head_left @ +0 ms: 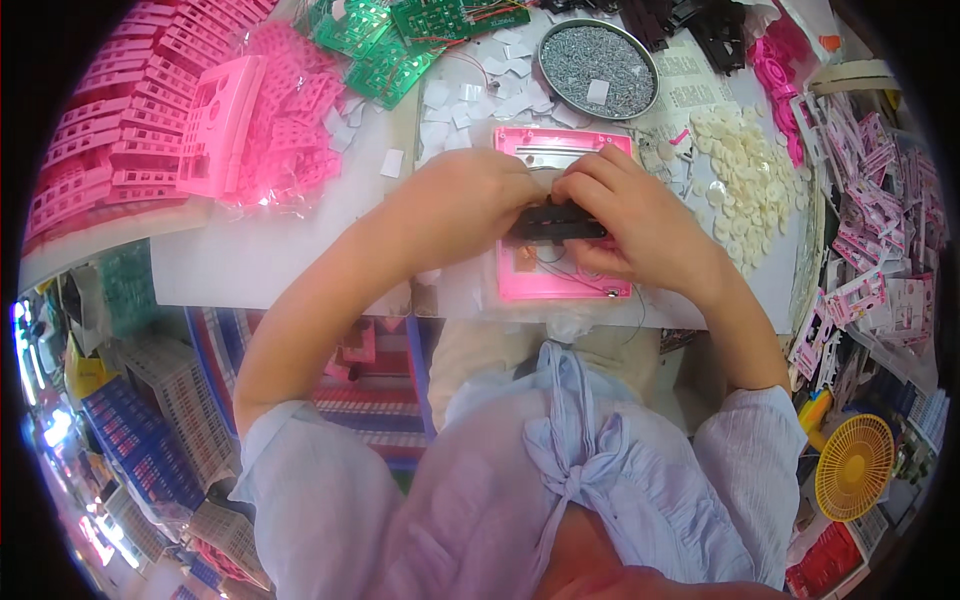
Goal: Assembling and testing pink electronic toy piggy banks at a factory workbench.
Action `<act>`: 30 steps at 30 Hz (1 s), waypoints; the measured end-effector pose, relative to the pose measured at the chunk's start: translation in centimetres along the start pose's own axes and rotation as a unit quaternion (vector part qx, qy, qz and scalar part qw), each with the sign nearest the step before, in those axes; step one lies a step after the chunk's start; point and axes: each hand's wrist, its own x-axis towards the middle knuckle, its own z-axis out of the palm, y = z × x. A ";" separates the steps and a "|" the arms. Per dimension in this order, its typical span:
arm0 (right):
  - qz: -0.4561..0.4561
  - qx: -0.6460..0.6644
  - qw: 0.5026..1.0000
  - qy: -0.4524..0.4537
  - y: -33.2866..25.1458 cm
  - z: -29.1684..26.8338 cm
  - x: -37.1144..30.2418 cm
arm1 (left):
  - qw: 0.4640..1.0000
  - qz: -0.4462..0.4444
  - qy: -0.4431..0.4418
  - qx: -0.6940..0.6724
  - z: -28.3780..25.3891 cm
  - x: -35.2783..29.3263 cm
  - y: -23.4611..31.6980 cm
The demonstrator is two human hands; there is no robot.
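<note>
A pink plastic housing [565,287] lies on the table in front of me, with thin wires and a copper-coloured part showing inside it. Over its middle I hold a black rectangular plastic part [556,223]. My left hand [490,195] closes on its left end, fingertips pressed near the top edge. My right hand [635,215] grips the right end, its fingers curled over and the thumb side below. The fingertips of both hands meet just above the black part, and whatever they pinch there is too hidden to make out.
A round tray [655,92] of small screws stands beyond the housing. Green circuit boards [385,65] and pink casings [215,125] are at the far left. White round pieces [745,180] are heaped on the right. Small white paper squares [392,163] lie scattered about.
</note>
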 end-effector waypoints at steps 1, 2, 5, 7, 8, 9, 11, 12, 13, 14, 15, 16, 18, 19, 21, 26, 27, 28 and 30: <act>0.003 -0.001 1.000 -0.002 0.0 0.0 0.1 | 1.000 -0.009 0.009 -0.013 0.0 -0.2 0.1; 0.006 -0.001 1.000 -0.003 0.0 0.0 0.1 | 0.999 -0.018 0.019 -0.026 0.0 -0.3 0.2; 0.007 -0.017 1.000 0.004 0.0 0.0 0.0 | 0.995 -0.061 0.033 -0.070 0.1 -0.3 0.2; 0.003 -0.031 0.999 0.011 -0.1 0.1 0.0 | 0.986 -0.113 0.030 -0.120 0.2 -0.1 0.0; -0.001 -0.039 0.999 0.013 -0.2 0.2 0.1 | 0.979 -0.139 0.029 -0.144 0.2 0.1 -0.1; -0.003 -0.048 0.999 0.014 -0.3 0.3 0.1 | 0.976 -0.152 0.014 -0.154 0.2 0.3 -0.1; -0.008 -0.051 0.999 0.014 -0.3 0.3 0.1 | 0.969 -0.178 -0.015 -0.172 -0.3 0.9 0.0; -0.011 -0.053 0.998 0.014 -0.2 0.3 0.2 | 0.972 -0.161 -0.017 -0.171 -0.4 1.1 -0.2; -0.005 -0.051 0.999 0.014 -0.3 0.2 0.2 | 0.974 -0.145 -0.018 -0.171 -0.5 1.2 -0.5; 0.001 -0.048 0.999 0.015 -0.5 0.1 0.3 | 0.977 -0.128 -0.020 -0.171 -0.6 1.3 -0.8; 0.008 -0.046 0.999 0.015 -0.6 0.0 0.3 | 0.979 -0.108 -0.026 -0.169 -0.9 1.4 -1.1; 0.008 -0.044 0.999 0.023 -0.6 0.0 0.2 | 0.981 -0.088 -0.031 -0.168 -1.3 1.5 -1.4; 0.009 -0.040 0.998 0.038 -0.7 0.1 0.1 | 0.988 -0.040 -0.022 -0.147 -1.4 1.7 -2.1; 0.010 -0.033 0.998 0.045 -0.7 0.1 0.1 | 0.992 -0.012 -0.007 -0.127 -1.1 1.7 -2.6; 0.011 -0.021 0.998 0.060 -0.6 0.2 0.0 | 0.994 0.003 0.008 -0.107 -1.0 1.7 -2.8; 0.041 0.011 0.996 0.083 -0.7 0.6 -0.3 | 0.999 -0.009 0.031 -0.024 -0.6 1.0 -2.4; 0.041 0.013 0.996 0.082 -0.7 0.6 -0.3 | 0.999 -0.001 0.032 0.011 -0.5 0.9 -2.1; 0.040 0.005 0.996 0.079 -0.6 0.6 -0.3 | 0.998 0.007 0.032 0.046 -0.6 0.9 -1.7; 0.037 -0.010 0.996 0.074 -0.5 0.5 -0.3 | 0.995 0.010 0.027 0.098 -0.8 1.0 -1.0</act>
